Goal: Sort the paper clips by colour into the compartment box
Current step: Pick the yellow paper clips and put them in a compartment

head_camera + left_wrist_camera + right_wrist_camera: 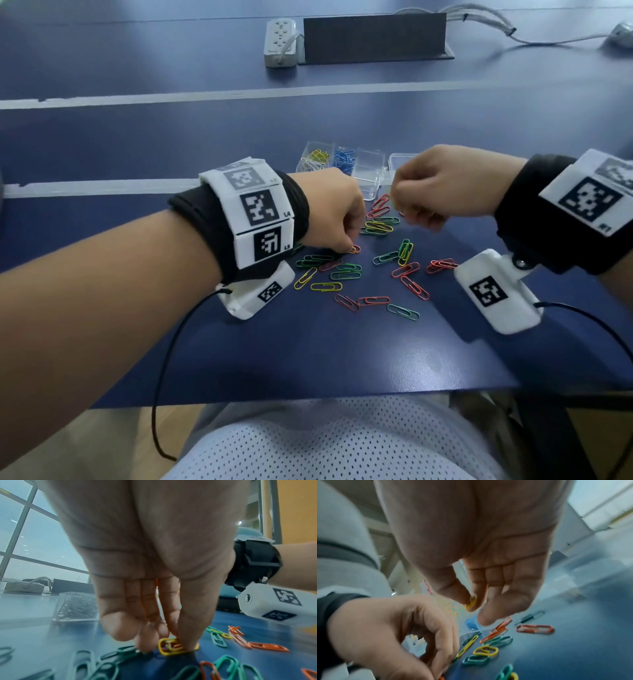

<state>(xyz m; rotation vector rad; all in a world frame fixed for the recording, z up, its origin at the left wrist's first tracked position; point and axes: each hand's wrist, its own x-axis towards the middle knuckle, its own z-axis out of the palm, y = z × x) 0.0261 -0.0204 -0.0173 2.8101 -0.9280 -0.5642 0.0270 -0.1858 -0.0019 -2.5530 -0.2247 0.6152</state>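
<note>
The clear compartment box (368,164) stands beyond my hands; it holds yellow and silver clips (317,159) at its left and blue clips (344,159) beside them. Several loose red, green and yellow paper clips (346,270) lie on the blue table (308,349). My left hand (349,247) reaches down, thumb and fingertips pinching a yellow paper clip (163,651) that lies on the table over an orange one. My right hand (394,202) hovers in front of the box, thumb and forefinger pinching another yellow clip (471,603).
A white power strip (281,41), a dark upright panel (375,37) and grey cables (486,20) sit at the far side. White tape lines (205,97) cross the table. The table's front edge (308,394) runs just above my lap.
</note>
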